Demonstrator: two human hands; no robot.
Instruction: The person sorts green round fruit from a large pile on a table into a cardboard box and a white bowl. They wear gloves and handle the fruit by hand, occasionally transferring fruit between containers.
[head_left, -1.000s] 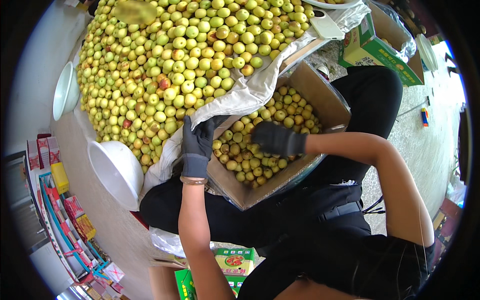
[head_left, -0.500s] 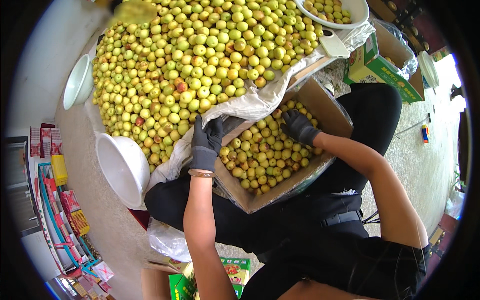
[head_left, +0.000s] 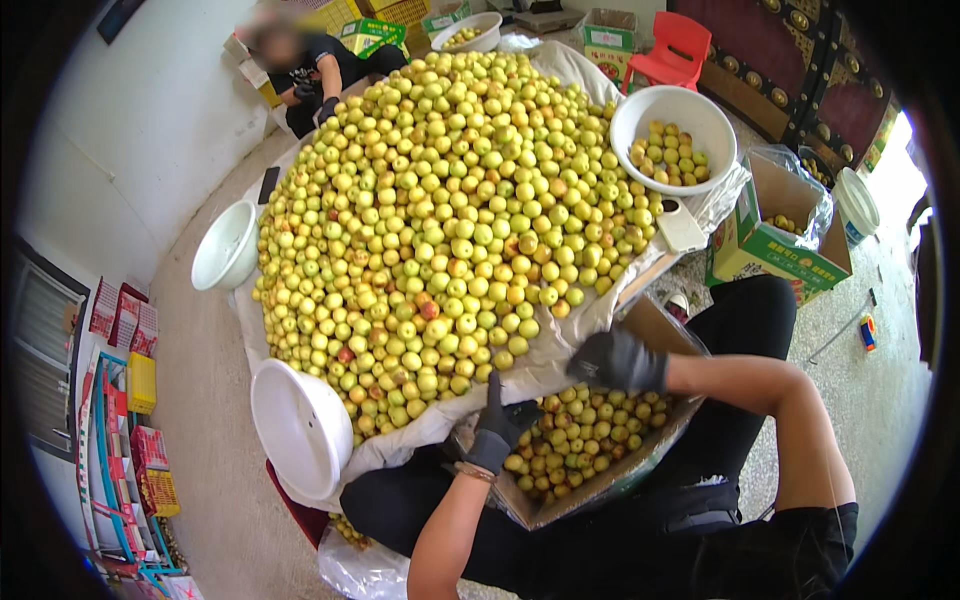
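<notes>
A large heap of round yellow-green fruits (head_left: 430,230), some with reddish patches and looking like jujubes, lies on a white sheet (head_left: 548,368). Against my lap a cardboard box (head_left: 652,322) holds more of the same fruits (head_left: 580,435). My left hand (head_left: 495,428), in a dark glove, is at the box's left edge beside the sheet, fingers apart and nothing visible in them. Above the box's far side, near the edge of the heap, is my right hand (head_left: 615,360), also gloved. Motion blurs its fingers, so whether they hold anything is hidden.
White basins stand around the heap: one at left front (head_left: 300,430), one at far left (head_left: 226,245), one with fruits at right (head_left: 672,140). A phone-like white object (head_left: 680,228) lies by the sheet's edge. Another person (head_left: 320,70) sits at the far left. A red chair (head_left: 672,52) stands behind.
The view has tilted up, bringing the other person and red chair into sight. My right hand has risen from the fruits in the box to above its far edge. My left hand stays by the box's left edge.
</notes>
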